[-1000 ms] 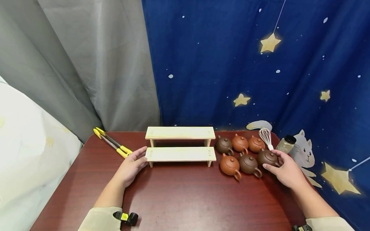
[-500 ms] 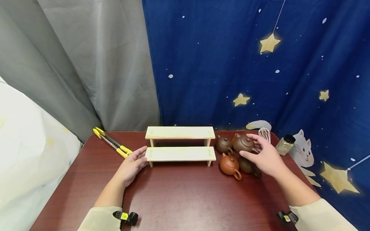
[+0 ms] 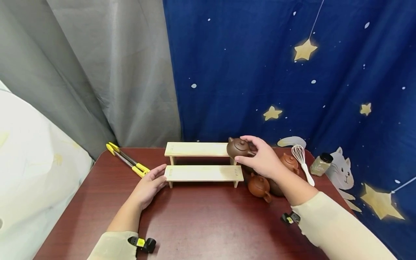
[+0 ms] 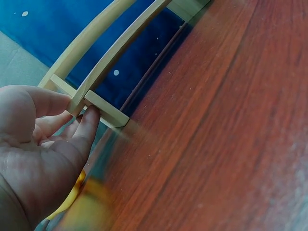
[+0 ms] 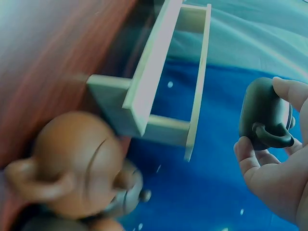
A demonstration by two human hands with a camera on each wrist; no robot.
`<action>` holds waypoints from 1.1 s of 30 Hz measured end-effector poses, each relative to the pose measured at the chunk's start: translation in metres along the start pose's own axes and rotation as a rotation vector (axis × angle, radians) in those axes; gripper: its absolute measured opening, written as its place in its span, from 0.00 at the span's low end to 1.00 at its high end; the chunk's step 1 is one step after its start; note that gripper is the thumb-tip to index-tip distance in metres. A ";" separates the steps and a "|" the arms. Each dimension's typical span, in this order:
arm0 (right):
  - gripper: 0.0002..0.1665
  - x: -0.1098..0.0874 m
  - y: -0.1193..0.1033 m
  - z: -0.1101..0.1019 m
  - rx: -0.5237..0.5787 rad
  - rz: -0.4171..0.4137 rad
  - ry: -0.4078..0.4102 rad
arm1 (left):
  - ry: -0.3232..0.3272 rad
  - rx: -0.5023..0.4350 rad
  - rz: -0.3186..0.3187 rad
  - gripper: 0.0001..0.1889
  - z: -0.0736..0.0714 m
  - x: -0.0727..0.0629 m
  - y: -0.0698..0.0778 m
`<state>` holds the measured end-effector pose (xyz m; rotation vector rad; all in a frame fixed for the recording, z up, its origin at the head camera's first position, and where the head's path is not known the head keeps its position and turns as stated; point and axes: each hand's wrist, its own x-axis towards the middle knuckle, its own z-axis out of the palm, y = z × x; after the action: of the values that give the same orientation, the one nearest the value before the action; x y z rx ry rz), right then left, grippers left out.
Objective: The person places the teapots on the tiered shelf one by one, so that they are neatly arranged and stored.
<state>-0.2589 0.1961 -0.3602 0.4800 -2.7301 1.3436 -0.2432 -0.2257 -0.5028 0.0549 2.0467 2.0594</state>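
Gripped aloft by the right hand [image 3: 261, 159] is a dark teapot [image 3: 238, 148], the wooden stand [image 3: 203, 173] pinched by the left hand [image 3: 149, 187]!

A dark red, wood-grained desk [image 3: 208, 224] carries a pale two-tier stand [image 3: 204, 173] near its far edge. Yellow-ended tongs [image 3: 128, 161] lie left of it; to its right sit a reddish teapot [image 3: 259, 185], a partly hidden dark teapot [image 3: 275, 189], another reddish pot [image 3: 289, 162], a white whisk [image 3: 303, 162] and a black-lidded jar [image 3: 321, 164].
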 end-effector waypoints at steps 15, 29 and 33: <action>0.43 0.067 -0.038 0.055 0.025 -0.027 -0.078 | 0.011 0.018 -0.002 0.34 0.000 0.000 0.003; 0.42 0.099 -0.049 0.123 0.079 -0.001 -0.119 | 0.024 0.020 -0.028 0.33 0.000 0.000 0.002; 0.43 0.105 -0.050 0.135 0.084 0.004 -0.117 | 0.021 0.023 -0.028 0.33 -0.001 0.000 0.003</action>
<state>-0.3324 0.0355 -0.3859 0.5769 -2.7755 1.4814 -0.2437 -0.2269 -0.4996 0.0087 2.0715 2.0289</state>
